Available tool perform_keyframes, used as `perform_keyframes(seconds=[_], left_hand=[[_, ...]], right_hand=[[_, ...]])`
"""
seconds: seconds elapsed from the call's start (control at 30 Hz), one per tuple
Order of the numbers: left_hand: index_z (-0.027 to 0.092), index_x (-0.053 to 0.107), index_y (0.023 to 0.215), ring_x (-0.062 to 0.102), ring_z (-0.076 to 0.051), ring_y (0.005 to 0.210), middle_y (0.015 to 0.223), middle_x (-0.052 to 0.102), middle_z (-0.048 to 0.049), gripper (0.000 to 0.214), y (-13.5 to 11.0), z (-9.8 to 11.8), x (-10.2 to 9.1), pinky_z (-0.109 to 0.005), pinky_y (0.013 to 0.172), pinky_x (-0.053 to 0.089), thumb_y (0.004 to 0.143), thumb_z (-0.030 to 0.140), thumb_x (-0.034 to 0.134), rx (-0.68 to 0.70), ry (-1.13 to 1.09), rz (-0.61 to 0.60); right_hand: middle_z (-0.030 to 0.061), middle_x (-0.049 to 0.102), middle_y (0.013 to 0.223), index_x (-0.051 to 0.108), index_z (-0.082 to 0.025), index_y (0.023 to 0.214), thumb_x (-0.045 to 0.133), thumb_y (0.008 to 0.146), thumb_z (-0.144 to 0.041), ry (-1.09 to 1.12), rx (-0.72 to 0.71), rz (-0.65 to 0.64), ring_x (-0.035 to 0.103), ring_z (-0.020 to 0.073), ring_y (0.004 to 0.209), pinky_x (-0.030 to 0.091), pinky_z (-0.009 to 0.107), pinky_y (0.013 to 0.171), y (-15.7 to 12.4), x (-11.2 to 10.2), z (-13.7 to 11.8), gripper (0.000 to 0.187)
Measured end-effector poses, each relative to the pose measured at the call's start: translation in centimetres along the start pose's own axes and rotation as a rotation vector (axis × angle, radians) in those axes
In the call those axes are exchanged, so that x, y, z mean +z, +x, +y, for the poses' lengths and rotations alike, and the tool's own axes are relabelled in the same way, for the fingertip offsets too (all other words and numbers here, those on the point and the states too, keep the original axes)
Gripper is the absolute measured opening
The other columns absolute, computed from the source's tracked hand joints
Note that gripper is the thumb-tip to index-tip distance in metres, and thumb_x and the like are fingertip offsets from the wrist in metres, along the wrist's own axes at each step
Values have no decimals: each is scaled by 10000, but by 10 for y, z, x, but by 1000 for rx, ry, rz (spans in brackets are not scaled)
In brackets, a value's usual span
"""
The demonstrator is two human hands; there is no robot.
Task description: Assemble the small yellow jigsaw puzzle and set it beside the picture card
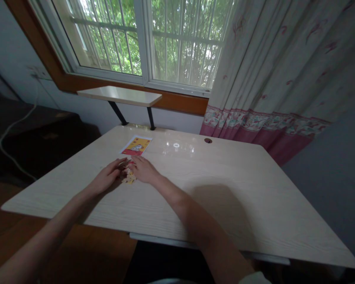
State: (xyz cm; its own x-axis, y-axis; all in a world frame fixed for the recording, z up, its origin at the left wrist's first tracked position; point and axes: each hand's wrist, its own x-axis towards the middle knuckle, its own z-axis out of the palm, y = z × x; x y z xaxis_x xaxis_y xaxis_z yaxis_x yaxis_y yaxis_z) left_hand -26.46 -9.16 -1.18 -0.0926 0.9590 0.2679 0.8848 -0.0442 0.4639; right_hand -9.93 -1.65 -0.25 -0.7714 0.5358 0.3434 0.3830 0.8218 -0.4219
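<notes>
A small pile of jigsaw puzzle pieces [129,177], red, yellow and pale, lies on the pale wood-grain table [177,197]. My left hand [109,176] cups the pile from the left, its fingers apart and a little bent. From the right, my right hand [144,169] reaches over the pile with fingers spread, touching the pieces. Both hands hide part of the heap. Just beyond the fingertips is a flat picture sheet [137,146], with a white cartoon animal on yellow and red and a white border.
A raised shelf [121,95] on black legs stands at the table's back left. Behind it are a barred window [144,43] and a long patterned curtain [254,79]. A dark round cable hole [208,140] is near the back edge. A pale cable [13,128] hangs at left.
</notes>
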Motion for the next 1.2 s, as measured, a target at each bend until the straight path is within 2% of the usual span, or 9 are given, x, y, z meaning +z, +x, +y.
perform_keyframes(seconds=[0.1, 0.23, 0.43, 0.57, 0.73, 0.87, 0.97, 1.07, 1.2], left_hand=[[125, 430, 1276, 366, -310, 1248, 1333, 453, -138, 603, -1, 8, 4, -467, 1022, 298, 791, 480, 383, 126, 138, -25], [153, 404, 1304, 337, -350, 1253, 1373, 389, -156, 753, 0, 26, 13, -492, 1004, 292, 724, 624, 493, 207, 331, -66], [155, 469, 1237, 384, -319, 1217, 1329, 441, -142, 620, 1, 33, 17, -465, 971, 325, 807, 595, 392, 209, 398, -94], [183, 451, 1255, 329, -365, 1242, 1350, 417, -143, 631, 0, 47, 13, -562, 966, 261, 785, 604, 417, 175, 418, -38], [209, 475, 1229, 315, -321, 1262, 1362, 410, -118, 459, 14, 100, 27, -544, 980, 244, 889, 469, 310, 302, 371, -92], [229, 477, 1224, 355, -298, 1238, 1337, 443, -110, 428, 30, 162, 63, -513, 976, 275, 894, 457, 328, 422, 293, -193], [227, 455, 1255, 340, -330, 1247, 1369, 402, -126, 439, 37, 200, 92, -538, 972, 264, 895, 450, 340, 442, 281, -221], [207, 426, 1284, 288, -361, 1276, 1399, 352, -153, 497, 41, 219, 112, -570, 971, 238, 889, 492, 332, 360, 272, -196], [188, 378, 1327, 224, -381, 1302, 1424, 299, -175, 572, 42, 218, 120, -600, 966, 211, 885, 539, 290, 278, 298, -146]], right_hand=[[106, 501, 1263, 440, -119, 1252, 297, 938, -295, -38, 26, -10, 422, 167, 1187, 342, 321, 999, -15, -15, 11, 387], [88, 568, 1091, 561, -195, 1121, 405, 896, -304, -196, 159, -15, 482, 220, 1065, 399, 393, 905, -38, -29, 18, 295], [64, 557, 1081, 550, -255, 1149, 410, 895, -332, -233, 107, -46, 476, 219, 1034, 411, 399, 866, -45, -29, 10, 300], [59, 556, 1127, 509, -247, 1202, 405, 900, -314, -199, 72, -48, 472, 206, 1052, 403, 380, 882, -64, -50, 21, 326], [66, 558, 1171, 505, -209, 1216, 416, 900, -320, -201, 156, -38, 470, 188, 1092, 356, 355, 948, -125, -104, 65, 346], [116, 474, 1302, 499, -175, 1237, 443, 881, -359, -311, 389, -72, 388, 237, 1220, 285, 412, 1016, -176, -142, 100, 404], [127, 346, 1407, 416, -173, 1313, 417, 877, -434, -358, 513, -75, 275, 282, 1304, 194, 494, 1053, -203, -156, 116, 508], [116, 263, 1450, 336, -180, 1363, 360, 886, -481, -330, 587, -70, 216, 287, 1334, 156, 522, 1061, -216, -159, 124, 564], [107, 233, 1462, 294, -180, 1384, 307, 897, -486, -297, 601, -84, 195, 279, 1343, 143, 523, 1067, -220, -154, 123, 576]])
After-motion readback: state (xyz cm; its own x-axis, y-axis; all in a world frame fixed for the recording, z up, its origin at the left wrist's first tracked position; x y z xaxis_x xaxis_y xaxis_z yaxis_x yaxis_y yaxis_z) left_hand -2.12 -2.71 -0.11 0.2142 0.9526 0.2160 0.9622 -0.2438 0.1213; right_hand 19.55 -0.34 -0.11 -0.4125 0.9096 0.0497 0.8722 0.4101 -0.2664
